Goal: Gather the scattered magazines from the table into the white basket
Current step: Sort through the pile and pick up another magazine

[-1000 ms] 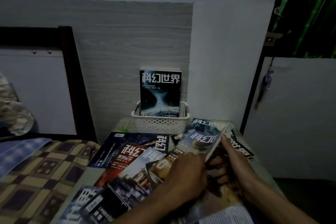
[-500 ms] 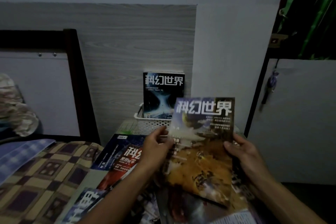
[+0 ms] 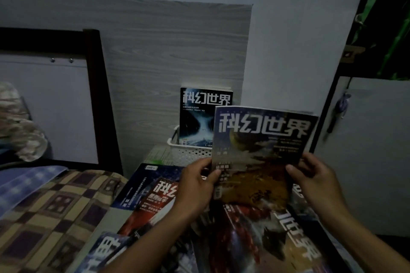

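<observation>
I hold a magazine with an orange and blue cover (image 3: 259, 153) upright above the table, my left hand (image 3: 197, 186) gripping its left edge and my right hand (image 3: 315, 179) its right edge. It hides the right part of the white perforated basket (image 3: 188, 155) at the back of the table. One dark blue magazine (image 3: 200, 115) stands upright in that basket against the wall. Several more magazines lie overlapping on the table, among them a red one (image 3: 153, 204), a dark blue one (image 3: 142, 184) and one under my arms (image 3: 255, 239).
A bed with a checked brown and yellow blanket (image 3: 51, 213) adjoins the table on the left, with a dark bed frame (image 3: 97, 95) behind. A grey wood-grain panel (image 3: 166, 62) backs the basket. A white door (image 3: 372, 150) stands at the right.
Both hands picked the orange and blue magazine out of the pile, turned it upright and raised it toward the basket.
</observation>
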The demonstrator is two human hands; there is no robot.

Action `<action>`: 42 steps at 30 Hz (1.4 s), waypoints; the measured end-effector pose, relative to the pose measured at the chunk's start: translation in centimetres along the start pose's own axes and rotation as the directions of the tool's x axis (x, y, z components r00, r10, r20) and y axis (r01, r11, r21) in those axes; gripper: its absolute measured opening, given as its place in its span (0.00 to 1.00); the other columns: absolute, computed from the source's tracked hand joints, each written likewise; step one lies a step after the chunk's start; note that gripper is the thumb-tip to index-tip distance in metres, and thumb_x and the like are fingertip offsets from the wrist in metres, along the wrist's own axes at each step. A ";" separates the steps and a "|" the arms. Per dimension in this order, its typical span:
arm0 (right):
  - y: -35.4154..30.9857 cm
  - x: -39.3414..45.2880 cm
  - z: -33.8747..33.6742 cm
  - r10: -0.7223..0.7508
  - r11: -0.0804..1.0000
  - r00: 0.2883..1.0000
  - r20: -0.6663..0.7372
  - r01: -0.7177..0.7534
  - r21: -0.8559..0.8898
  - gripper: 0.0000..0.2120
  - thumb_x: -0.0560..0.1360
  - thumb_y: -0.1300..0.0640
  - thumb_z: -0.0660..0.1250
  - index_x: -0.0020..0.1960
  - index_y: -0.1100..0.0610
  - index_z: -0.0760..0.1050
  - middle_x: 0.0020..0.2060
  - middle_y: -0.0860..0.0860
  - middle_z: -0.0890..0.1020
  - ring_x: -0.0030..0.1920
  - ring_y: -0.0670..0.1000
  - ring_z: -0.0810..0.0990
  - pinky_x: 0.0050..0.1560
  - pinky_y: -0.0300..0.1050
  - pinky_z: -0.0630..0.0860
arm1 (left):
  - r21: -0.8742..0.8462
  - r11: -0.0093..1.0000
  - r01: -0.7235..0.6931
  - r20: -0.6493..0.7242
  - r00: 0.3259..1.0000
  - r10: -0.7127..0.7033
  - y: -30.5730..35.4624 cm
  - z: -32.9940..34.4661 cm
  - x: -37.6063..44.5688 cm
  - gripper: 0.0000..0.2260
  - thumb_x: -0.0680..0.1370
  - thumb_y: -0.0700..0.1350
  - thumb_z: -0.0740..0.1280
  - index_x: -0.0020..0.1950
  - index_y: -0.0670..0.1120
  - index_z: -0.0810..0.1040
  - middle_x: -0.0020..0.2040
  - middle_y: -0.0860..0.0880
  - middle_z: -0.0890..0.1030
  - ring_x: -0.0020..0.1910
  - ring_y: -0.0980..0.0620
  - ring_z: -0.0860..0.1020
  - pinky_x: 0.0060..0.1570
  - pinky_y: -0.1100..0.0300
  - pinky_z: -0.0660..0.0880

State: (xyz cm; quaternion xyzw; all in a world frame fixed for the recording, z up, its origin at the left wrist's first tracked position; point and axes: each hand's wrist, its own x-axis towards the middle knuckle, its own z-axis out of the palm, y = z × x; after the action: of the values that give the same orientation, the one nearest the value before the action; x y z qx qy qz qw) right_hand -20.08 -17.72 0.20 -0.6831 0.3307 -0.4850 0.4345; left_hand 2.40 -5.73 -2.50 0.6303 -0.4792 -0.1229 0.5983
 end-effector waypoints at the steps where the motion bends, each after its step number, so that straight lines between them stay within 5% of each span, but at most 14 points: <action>1: -0.6 0.9 0.4 -0.008 1.000 1.000 -0.021 0.008 0.015 0.12 0.76 0.62 0.69 0.50 0.44 0.79 0.43 0.43 0.87 0.43 0.45 0.86 0.35 0.34 0.80 | 0.013 1.000 -0.015 -0.040 0.999 0.015 0.1 -0.2 0.7 0.09 0.77 0.40 0.69 0.52 0.53 0.83 0.48 0.54 0.84 0.49 0.55 0.81 0.50 0.55 0.80; 4: -2.4 4.8 2.5 -0.018 0.994 0.996 -0.082 0.026 0.102 0.05 0.75 0.62 0.71 0.49 0.56 0.76 0.41 0.57 0.85 0.44 0.54 0.85 0.40 0.45 0.81 | 0.017 0.999 -0.037 -0.125 0.991 0.039 1.0 -1.6 3.9 0.13 0.75 0.40 0.71 0.46 0.60 0.81 0.43 0.58 0.83 0.43 0.59 0.82 0.41 0.64 0.80; 6: -4.0 7.7 4.4 -0.032 0.991 0.995 -0.091 0.043 0.125 0.04 0.76 0.62 0.70 0.48 0.57 0.76 0.40 0.62 0.79 0.44 0.55 0.81 0.45 0.48 0.79 | 0.042 0.998 -0.046 -0.194 0.980 0.053 1.8 -2.9 6.8 0.11 0.74 0.40 0.74 0.49 0.57 0.83 0.41 0.61 0.83 0.41 0.61 0.82 0.44 0.60 0.81; 9: -5.9 12.2 7.5 -0.056 0.985 0.995 -0.079 0.068 0.160 0.05 0.76 0.63 0.70 0.45 0.54 0.76 0.39 0.55 0.82 0.40 0.50 0.82 0.42 0.46 0.80 | 0.034 0.999 -0.013 -0.315 0.949 0.023 2.7 -5.3 12.1 0.12 0.71 0.41 0.76 0.53 0.48 0.85 0.43 0.55 0.84 0.44 0.54 0.83 0.52 0.52 0.81; 13: -6.3 17.3 11.0 -0.074 0.978 0.993 -0.092 0.090 0.189 0.07 0.75 0.63 0.71 0.42 0.53 0.78 0.38 0.50 0.85 0.38 0.47 0.84 0.34 0.40 0.80 | 0.049 0.999 -0.022 -0.367 0.929 0.039 2.2 -7.5 17.9 0.10 0.73 0.41 0.75 0.53 0.50 0.84 0.43 0.55 0.83 0.44 0.53 0.83 0.51 0.51 0.82; 21: 1.0 22.5 15.9 0.057 0.998 0.989 -0.138 -0.051 0.047 0.04 0.71 0.59 0.75 0.44 0.53 0.83 0.43 0.52 0.86 0.45 0.56 0.85 0.50 0.58 0.83 | 0.003 0.995 0.101 -0.341 0.935 -0.094 -5.3 -6.5 22.6 0.10 0.75 0.37 0.71 0.48 0.53 0.84 0.39 0.57 0.83 0.41 0.57 0.82 0.47 0.56 0.81; 28: 5.6 22.7 17.2 0.136 0.989 0.972 -0.194 -0.143 -0.025 0.05 0.69 0.56 0.77 0.45 0.51 0.84 0.43 0.49 0.86 0.44 0.52 0.85 0.51 0.55 0.83 | 0.048 0.976 0.211 -0.306 0.934 -0.187 -9.7 -5.7 23.1 0.10 0.73 0.38 0.73 0.50 0.50 0.84 0.45 0.53 0.85 0.47 0.54 0.83 0.49 0.56 0.80; 32: 6.4 22.7 17.5 0.114 0.985 0.971 -0.210 -0.138 -0.103 0.03 0.70 0.54 0.77 0.43 0.49 0.84 0.42 0.48 0.86 0.43 0.51 0.84 0.52 0.53 0.82 | -0.013 0.963 0.269 -0.371 0.893 -0.254 -10.4 -5.4 23.0 0.06 0.72 0.37 0.74 0.43 0.47 0.82 0.41 0.50 0.84 0.43 0.52 0.83 0.45 0.56 0.81; 39: 7.5 22.1 18.0 0.117 0.950 0.972 -0.202 -0.169 -0.262 0.10 0.70 0.53 0.76 0.33 0.50 0.79 0.34 0.46 0.83 0.38 0.49 0.82 0.42 0.43 0.75 | 0.090 0.942 0.323 -0.373 0.888 -0.269 -11.8 -5.3 22.4 0.06 0.72 0.38 0.75 0.44 0.48 0.82 0.44 0.50 0.83 0.44 0.54 0.81 0.52 0.54 0.79; 42: 8.1 21.9 18.3 0.104 0.946 0.969 -0.223 -0.165 -0.279 0.11 0.70 0.52 0.77 0.32 0.52 0.79 0.31 0.46 0.82 0.36 0.49 0.81 0.40 0.42 0.74 | 0.218 0.940 0.264 -0.345 0.921 -0.178 -12.2 -5.2 22.1 0.07 0.74 0.40 0.73 0.51 0.46 0.83 0.46 0.51 0.84 0.42 0.59 0.79 0.44 0.64 0.76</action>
State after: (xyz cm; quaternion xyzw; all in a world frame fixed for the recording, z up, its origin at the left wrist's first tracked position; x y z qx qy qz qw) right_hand 3.82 -35.14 -1.79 -0.6624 0.4885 -0.4670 0.3234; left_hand 23.05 -21.18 -2.58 0.7653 -0.3127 -0.0221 0.5622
